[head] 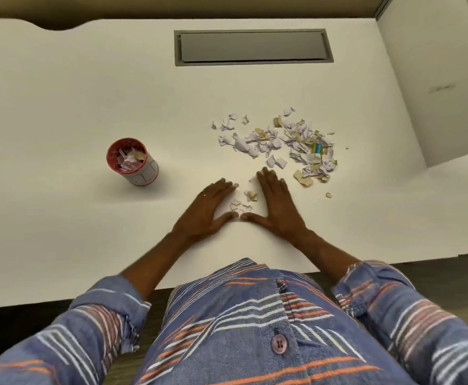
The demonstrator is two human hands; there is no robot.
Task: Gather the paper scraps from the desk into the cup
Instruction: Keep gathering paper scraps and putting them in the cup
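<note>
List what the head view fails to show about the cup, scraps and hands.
Head view:
Cup: depth of fill, hidden by its wall and top scraps.
Any scraps under the left hand and right hand: palms cover them.
Blue-yellow piece in the scrap pile: too small to identify.

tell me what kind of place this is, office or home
Most likely an office workstation: a plain white desk with a grey cable hatch set flush into it, and a white divider panel along its right side.
</note>
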